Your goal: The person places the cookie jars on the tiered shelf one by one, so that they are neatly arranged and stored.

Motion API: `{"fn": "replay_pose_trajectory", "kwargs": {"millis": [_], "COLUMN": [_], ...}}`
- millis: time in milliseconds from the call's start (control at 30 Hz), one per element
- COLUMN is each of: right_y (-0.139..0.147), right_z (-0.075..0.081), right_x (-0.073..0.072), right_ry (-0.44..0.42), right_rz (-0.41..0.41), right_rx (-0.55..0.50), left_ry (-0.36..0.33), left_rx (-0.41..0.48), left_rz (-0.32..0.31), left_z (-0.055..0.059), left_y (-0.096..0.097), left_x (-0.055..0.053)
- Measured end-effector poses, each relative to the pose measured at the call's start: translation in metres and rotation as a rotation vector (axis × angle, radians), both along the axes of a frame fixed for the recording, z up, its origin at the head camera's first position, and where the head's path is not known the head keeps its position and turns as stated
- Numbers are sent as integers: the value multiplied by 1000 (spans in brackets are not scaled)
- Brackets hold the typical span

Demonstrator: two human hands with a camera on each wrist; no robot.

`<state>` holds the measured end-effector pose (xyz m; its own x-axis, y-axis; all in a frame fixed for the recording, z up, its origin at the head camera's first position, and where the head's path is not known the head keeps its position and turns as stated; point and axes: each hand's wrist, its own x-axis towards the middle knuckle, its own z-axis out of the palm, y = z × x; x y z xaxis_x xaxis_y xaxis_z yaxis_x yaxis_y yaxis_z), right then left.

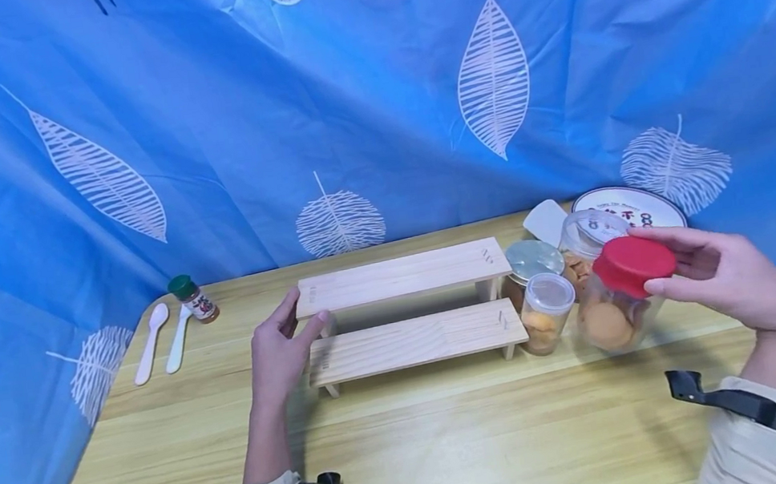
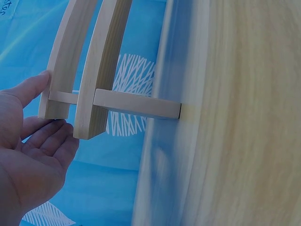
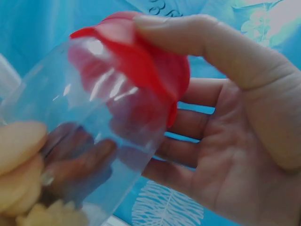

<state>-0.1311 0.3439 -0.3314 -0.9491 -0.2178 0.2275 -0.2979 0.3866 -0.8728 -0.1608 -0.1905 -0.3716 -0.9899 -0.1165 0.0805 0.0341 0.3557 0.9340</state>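
Observation:
A two-tier wooden rack (image 1: 407, 276) has its upper board's left end pinched by my left hand (image 1: 278, 352). In the left wrist view the thumb lies on one face of the board (image 2: 66, 56) and the other fingers curl behind its end. My right hand (image 1: 733, 272) grips the red lid (image 1: 634, 264) of a clear jar (image 1: 608, 320) holding round cookies. From the right wrist view, the thumb presses on the lid while the fingers reach round the jar's far side; the cookies (image 3: 21, 155) show through the wall.
Close to the rack's right end stand a small lidded jar (image 1: 547, 311), a grey-lidded jar (image 1: 534, 259) and another clear jar (image 1: 590, 229). Behind them are a white scoop-like piece (image 1: 545, 220) and a plate (image 1: 645, 202). A green-capped bottle (image 1: 195, 299) and two spoons (image 1: 152, 344) lie left.

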Motion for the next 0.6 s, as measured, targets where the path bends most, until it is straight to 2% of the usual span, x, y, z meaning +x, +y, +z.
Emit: {"fn": "replay_pose_trajectory", "kwargs": {"millis": [233,467,600], "right_y": [-9,-35,-50], "right_z": [6,17,21], "right_x": [-4,-14,-20], "right_ry": [174,405,522], "right_rz": [125,105,144], "right_rx": [-368,-619,-775], "left_ry": [-7,-3,-4], "left_rx": [-6,0,-7], "left_rz": [2,2,4], "left_z": [0,0,-1], "left_y": [0,0,0], "left_x": [0,0,-1]}}
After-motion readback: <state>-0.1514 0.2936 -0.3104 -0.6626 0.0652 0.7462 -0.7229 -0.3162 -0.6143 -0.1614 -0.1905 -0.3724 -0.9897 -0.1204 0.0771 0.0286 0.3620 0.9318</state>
